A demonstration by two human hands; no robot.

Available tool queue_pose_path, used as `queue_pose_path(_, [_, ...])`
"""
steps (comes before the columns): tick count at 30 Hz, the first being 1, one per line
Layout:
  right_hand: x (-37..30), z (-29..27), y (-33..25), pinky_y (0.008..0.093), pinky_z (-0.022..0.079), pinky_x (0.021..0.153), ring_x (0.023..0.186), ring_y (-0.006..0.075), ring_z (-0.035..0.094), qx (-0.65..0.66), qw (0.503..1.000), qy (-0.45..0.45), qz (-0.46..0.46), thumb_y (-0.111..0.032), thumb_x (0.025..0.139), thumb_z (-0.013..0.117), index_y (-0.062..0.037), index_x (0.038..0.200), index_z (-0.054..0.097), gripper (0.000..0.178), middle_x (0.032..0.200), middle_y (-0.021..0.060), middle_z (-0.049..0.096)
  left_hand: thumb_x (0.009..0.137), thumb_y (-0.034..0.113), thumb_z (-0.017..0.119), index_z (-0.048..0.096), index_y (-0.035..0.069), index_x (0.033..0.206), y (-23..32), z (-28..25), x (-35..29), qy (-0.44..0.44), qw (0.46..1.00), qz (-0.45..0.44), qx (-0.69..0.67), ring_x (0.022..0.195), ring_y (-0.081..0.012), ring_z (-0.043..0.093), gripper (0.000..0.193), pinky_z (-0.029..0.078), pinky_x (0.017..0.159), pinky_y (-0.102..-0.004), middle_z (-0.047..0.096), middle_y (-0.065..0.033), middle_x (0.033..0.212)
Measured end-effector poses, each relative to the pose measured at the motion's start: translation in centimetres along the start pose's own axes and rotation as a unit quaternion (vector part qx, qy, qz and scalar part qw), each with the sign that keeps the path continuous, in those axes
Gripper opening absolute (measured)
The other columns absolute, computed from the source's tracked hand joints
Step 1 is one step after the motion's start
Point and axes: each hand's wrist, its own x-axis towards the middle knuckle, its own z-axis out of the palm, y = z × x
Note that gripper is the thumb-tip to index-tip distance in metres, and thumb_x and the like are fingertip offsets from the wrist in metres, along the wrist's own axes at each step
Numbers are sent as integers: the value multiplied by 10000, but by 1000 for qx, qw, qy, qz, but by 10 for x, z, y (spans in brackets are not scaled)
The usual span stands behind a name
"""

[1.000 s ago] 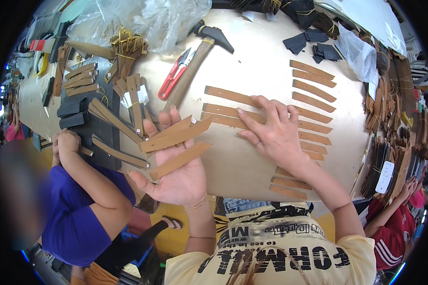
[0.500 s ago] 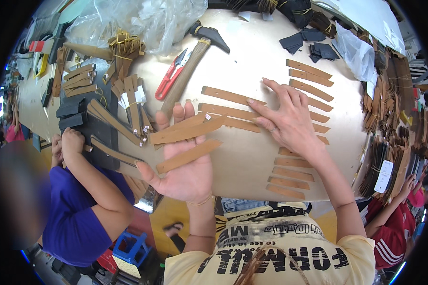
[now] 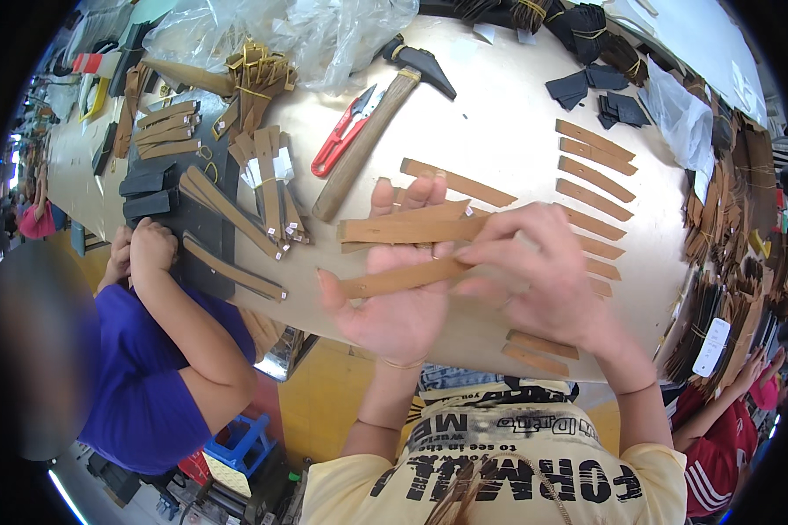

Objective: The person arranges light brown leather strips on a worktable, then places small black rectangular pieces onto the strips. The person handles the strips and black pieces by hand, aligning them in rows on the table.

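Notably, left hand [image 3: 398,319] lay spread palm-up, upper brown strips [image 3: 403,231] and lower strip [image 3: 401,279] across it; right hand [image 3: 543,276] reached the lower strip's end, grip too blurred to tell. Palm tilt likely risked sliding strips onto the tabletop [image 3: 490,109].

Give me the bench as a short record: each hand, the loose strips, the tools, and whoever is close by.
Left hand: palm up, brown strips across it
Right hand: fingers at the right end of the lower strip over the left palm; blurred, grip unclear
Strips on table: column of brown strips at the right
Tools: hammer, wooden handle; red-handled snips beside it
Far right: black pieces
Nearby: co-worker in purple at the left
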Motion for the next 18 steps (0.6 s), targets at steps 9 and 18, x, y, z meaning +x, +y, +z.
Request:
queue_pose_path(9, [10, -3, -14, 316, 403, 758, 802, 170, 592, 68, 991, -76, 92, -168, 750, 816, -114, 932, 724, 210, 867, -10, 659, 913, 651, 435, 253, 24, 1526, 5, -5, 2, 39, 997, 55, -45, 1494, -372, 152, 896, 83, 1222, -548, 239, -259, 1561])
queue_pose_path(18, [-11, 49, 2, 320, 414, 659, 673, 206, 613, 38, 987, -19, 154, -175, 844, 731, -96, 868, 721, 83, 757, 26, 655, 900, 563, 583, 260, 10, 1516, 71, -1, -7, -9, 980, 200, 7, 1489, -387, 166, 889, 112, 1220, -559, 261, -239, 1560])
